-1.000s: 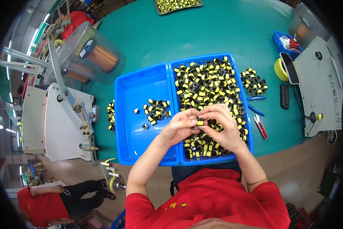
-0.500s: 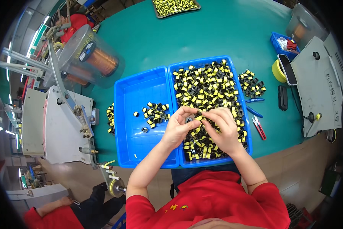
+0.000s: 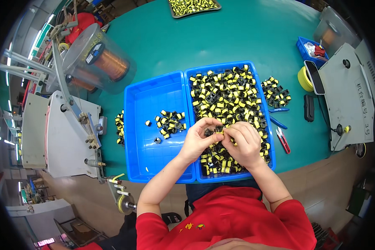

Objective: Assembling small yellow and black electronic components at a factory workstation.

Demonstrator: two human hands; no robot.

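Note:
Over the full blue tray (image 3: 188, 93) on the right, my two hands meet at one small coil bobbin (image 3: 219, 129), black with yellow tape. My left hand (image 3: 199, 141) pinches it between thumb and fingers. The fingertips of my right hand (image 3: 243, 145) are closed at its right side and partly hide it. Many similar bobbins (image 3: 225, 93) fill that tray beneath my hands. In the left blue tray (image 3: 148, 96), a loose cluster of bobbins (image 3: 170, 124) lies towards its right side, with a few single ones apart from it.
Red-handled snips (image 3: 283, 141) and blue-handled pliers (image 3: 278, 118) lie right of the trays, below a bobbin pile (image 3: 276, 92). Grey machines (image 3: 350, 98) flank the green table (image 3: 162, 41). Copper wire spools (image 3: 112, 66) stand at left, a dark tray (image 3: 194, 8) at the far edge.
My hands have shifted slightly down with the bobbin between them, and my right fingers have curled in more. At the lower left, the other person has moved mostly out of view.

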